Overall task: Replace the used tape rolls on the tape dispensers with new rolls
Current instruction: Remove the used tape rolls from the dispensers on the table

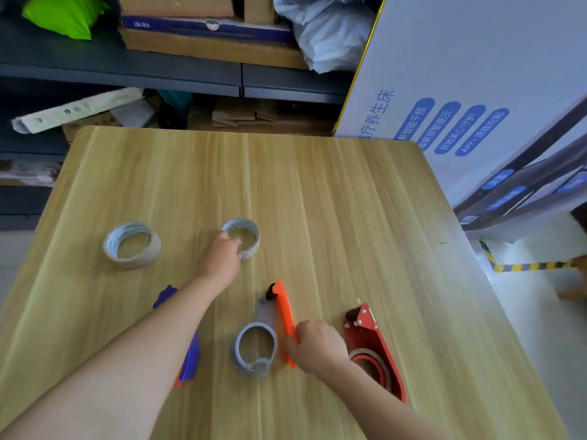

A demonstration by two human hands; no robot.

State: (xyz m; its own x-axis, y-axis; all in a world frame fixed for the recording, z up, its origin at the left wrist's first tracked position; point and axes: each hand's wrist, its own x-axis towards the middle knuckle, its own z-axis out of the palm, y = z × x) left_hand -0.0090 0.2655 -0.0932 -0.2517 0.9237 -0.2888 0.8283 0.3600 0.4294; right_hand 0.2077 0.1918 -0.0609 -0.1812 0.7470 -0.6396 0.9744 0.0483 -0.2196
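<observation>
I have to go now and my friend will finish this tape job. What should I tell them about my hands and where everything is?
Left hand: fingers closed on the rim of the thin tape roll, which sits on the table.
Right hand: gripping the orange dispenser, which lies flat with its grey ring showing no tape that I can make out.
Thick tape roll: far left, untouched.
Red dispenser: right of the right hand, a roll or core sits in it.
Blue dispenser: mostly hidden under the left forearm.
Done: no new roll is fitted yet, as far as shows.
Left: load rolls onto the dispensers.
</observation>
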